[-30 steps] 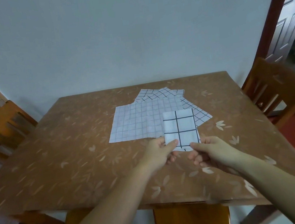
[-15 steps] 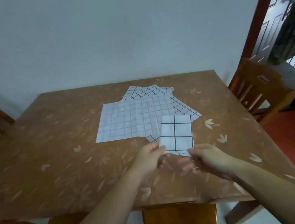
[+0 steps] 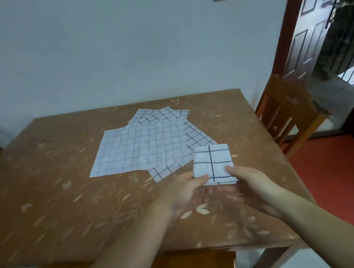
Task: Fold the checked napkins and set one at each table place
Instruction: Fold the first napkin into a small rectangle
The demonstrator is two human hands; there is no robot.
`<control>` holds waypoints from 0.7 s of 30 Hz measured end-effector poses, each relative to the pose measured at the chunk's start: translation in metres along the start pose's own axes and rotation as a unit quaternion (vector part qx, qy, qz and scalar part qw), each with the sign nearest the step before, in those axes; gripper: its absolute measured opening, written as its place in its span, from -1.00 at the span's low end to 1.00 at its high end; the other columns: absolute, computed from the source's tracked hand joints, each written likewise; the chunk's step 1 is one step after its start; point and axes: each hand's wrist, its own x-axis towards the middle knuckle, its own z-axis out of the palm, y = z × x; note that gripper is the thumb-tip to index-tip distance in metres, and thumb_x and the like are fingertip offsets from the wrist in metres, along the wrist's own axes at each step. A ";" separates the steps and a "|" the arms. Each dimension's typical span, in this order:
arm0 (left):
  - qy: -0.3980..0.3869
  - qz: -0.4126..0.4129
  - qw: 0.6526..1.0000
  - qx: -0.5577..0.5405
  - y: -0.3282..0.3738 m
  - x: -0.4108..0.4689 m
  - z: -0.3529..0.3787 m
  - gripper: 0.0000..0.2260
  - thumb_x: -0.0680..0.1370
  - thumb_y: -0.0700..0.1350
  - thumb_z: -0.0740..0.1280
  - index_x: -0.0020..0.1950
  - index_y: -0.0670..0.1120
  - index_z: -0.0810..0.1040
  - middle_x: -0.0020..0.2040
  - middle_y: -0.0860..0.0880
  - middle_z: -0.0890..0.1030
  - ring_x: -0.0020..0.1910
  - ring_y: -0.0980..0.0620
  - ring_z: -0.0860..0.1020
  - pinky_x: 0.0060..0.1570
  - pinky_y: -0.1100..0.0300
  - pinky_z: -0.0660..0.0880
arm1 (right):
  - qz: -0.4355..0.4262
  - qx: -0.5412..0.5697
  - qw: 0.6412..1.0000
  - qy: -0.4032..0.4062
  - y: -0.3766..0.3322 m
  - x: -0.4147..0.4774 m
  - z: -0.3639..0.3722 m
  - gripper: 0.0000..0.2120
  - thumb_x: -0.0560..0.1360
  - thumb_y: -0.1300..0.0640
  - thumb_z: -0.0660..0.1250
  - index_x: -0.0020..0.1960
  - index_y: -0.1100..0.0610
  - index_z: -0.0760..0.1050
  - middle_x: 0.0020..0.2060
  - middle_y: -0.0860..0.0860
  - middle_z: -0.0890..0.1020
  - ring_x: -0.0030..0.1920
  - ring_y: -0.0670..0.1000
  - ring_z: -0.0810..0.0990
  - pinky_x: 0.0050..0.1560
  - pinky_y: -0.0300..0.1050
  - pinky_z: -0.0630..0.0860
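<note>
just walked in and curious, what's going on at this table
A person is holding a small folded white napkin with dark checks, the left hand and right hand each pinching its near edge, over the right part of the brown leaf-patterned table. Several unfolded checked napkins lie overlapping at the table's middle. None sits at a place yet.

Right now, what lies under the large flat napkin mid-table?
Bolder-checked napkins poke out past the flat napkin at its far, right and near edges. How many lie beneath is covered.
</note>
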 end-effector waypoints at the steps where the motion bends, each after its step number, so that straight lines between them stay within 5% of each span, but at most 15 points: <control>1: 0.014 -0.005 1.000 0.003 -0.002 0.001 0.015 -0.84 0.62 -0.19 0.28 0.07 -0.07 0.66 -0.06 -0.08 0.69 -0.24 0.04 0.61 -0.23 0.13 0.54 | 0.005 0.021 1.000 -0.011 -0.002 -0.002 -0.014 -0.71 0.60 0.06 0.24 0.22 0.18 0.57 0.10 0.15 0.69 -0.01 0.08 0.70 -0.25 -0.20 0.57; 4: 0.044 -0.012 0.999 0.014 -0.009 0.006 0.060 -0.83 0.61 -0.17 0.30 -0.03 -0.02 0.70 -0.06 -0.07 0.72 -0.14 -0.02 0.64 -0.02 -0.02 0.56 | -0.001 0.029 0.999 -0.020 -0.005 -0.006 -0.057 -0.74 0.59 0.14 0.25 0.21 0.18 0.58 0.08 0.14 0.69 -0.06 0.06 0.70 -0.12 -0.11 0.62; 7: 0.059 -0.022 0.998 0.026 -0.008 0.004 0.093 -0.82 0.62 -0.14 0.29 -0.04 0.00 0.68 -0.17 -0.01 0.72 -0.22 0.03 0.64 -0.24 0.17 0.55 | -0.028 -0.021 0.999 -0.027 -0.011 -0.008 -0.086 -0.76 0.57 0.25 0.27 0.20 0.22 0.59 0.08 0.18 0.69 0.11 0.25 0.65 0.23 0.19 0.52; 9: 0.092 -0.024 0.995 0.032 -0.008 0.004 0.104 -0.87 0.61 -0.10 0.30 0.02 -0.02 0.65 -0.15 -0.01 0.71 -0.23 0.04 0.64 -0.30 0.22 0.54 | -0.042 -0.064 0.996 -0.035 -0.019 -0.009 -0.095 -0.77 0.56 0.29 0.28 0.18 0.22 0.59 0.02 0.16 0.71 0.06 0.23 0.67 0.14 0.13 0.58; 12: 0.169 0.005 0.986 0.008 -0.015 0.012 0.104 -0.90 0.57 -0.12 0.37 0.07 -0.05 0.62 -0.03 -0.06 0.71 -0.05 -0.12 0.67 0.04 -0.02 0.61 | -0.048 -0.113 0.991 -0.041 -0.031 -0.004 -0.095 -0.79 0.54 0.33 0.30 0.14 0.21 0.60 -0.06 0.14 0.73 -0.06 0.15 0.72 -0.13 -0.08 0.66; 17: 0.248 0.043 0.966 -0.051 -0.022 0.036 0.096 -0.94 0.54 -0.20 0.41 0.00 -0.09 0.63 -0.01 -0.12 0.70 0.00 -0.17 0.67 0.11 -0.14 0.58 | -0.026 -0.162 0.985 -0.047 -0.040 0.018 -0.091 -0.83 0.53 0.29 0.33 0.08 0.20 0.63 -0.05 0.17 0.72 -0.02 0.21 0.70 0.11 0.18 0.59; 21: 0.244 0.058 0.963 -0.096 -0.023 0.066 0.095 -0.94 0.57 -0.19 0.37 0.02 -0.11 0.61 -0.04 -0.12 0.67 -0.19 -0.04 0.62 -0.15 0.09 0.59 | 0.022 -0.178 0.983 -0.048 -0.048 0.036 -0.105 -0.81 0.58 0.28 0.26 0.11 0.26 0.60 -0.07 0.25 0.71 -0.03 0.26 0.68 0.21 0.25 0.48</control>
